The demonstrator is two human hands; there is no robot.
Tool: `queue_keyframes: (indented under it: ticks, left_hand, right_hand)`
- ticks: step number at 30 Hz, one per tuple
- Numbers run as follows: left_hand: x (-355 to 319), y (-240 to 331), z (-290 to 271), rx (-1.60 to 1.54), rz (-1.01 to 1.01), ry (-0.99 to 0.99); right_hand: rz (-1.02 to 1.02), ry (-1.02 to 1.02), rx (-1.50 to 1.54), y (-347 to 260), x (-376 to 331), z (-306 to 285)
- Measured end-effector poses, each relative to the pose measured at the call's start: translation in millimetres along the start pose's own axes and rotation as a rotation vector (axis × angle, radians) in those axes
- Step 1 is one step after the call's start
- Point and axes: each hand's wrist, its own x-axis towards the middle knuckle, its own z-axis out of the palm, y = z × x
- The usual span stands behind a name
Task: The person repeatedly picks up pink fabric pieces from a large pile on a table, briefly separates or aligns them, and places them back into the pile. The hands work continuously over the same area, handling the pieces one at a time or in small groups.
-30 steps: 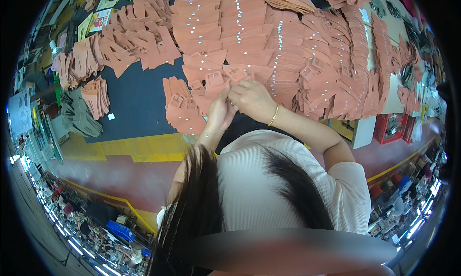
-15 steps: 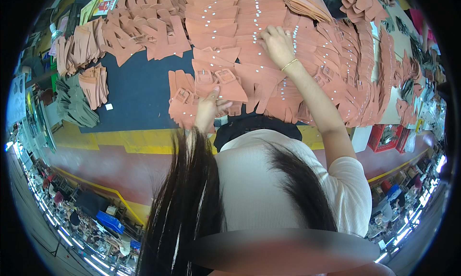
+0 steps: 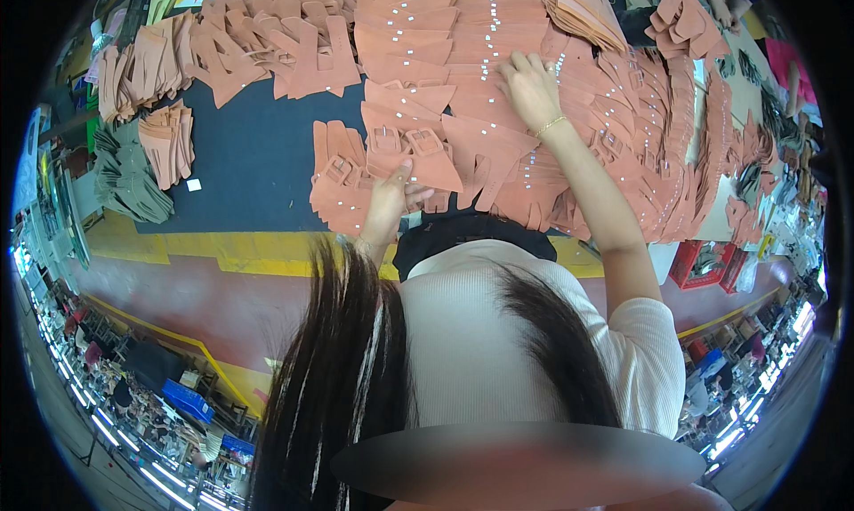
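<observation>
Near the table's front edge, my left hand grips a salmon-coloured cut piece, its thumb lying on top. Two square, covered buckles show along that piece's far side. Beside it lie more salmon pieces, one bearing another buckle. Farther off and to the right, my right hand is down on overlapping salmon pieces dotted with small white tags. Its fingers are curled and closed, and what lies under their tips is hidden.
Bundles of salmon strap pieces lie at the far left of the dark table, with grey-green pieces near the left edge. Stacked salmon panels lie at the back. On the floor at right stands a red crate.
The view has shifted slightly. Both hands stay at the same pieces, with no clear change in hold.
</observation>
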Motion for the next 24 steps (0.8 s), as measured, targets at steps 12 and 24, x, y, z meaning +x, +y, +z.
queue_keyframes:
  ticks: [12, 24]
  left_hand:
    - [2.2, -2.9, 0.9, 0.000, 0.078, -0.009]
    - [4.3, 13.5, 4.8, 0.452, 0.277, -0.156]
  right_hand:
    - [0.001, 0.073, -0.078, -19.7, -12.4, -4.4]
    - [-0.052, -0.420, -0.015, 11.4, 58.5, 2.4]
